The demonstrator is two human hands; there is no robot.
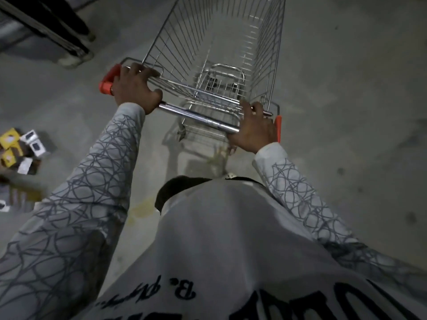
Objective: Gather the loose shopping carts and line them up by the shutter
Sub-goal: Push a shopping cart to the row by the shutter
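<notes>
A grey concrete floor (346, 88) fills the view, and the shopping cart (175, 38) stands on it straight ahead of the person, its wire basket reaching away toward the top edge and holding nothing that can be seen. Below the cart, nearest the camera, is the person's pale grey sweatshirt (231, 239) with dark lettering on the chest and scribbled line patterns down both sleeves. Up and to the left of the cart, well apart from it, stands a dark ribbed structure (46, 24) on pale feet; what it is cannot be told. To the left of the cart's handle end, also well apart, a heap of small yellow and white boxes (13, 146) lies on the floor. Across the near end of the cart runs a chrome handle bar (196, 115), tilted in the frame, with a red end cap (108, 80) at its left end and another at its right. The left grip (135, 88) is clamped round the bar just beside the left cap, fingers over the top and thumb beneath. The right grip (254, 125) is wrapped round the bar's right end, touching the other cap.
</notes>
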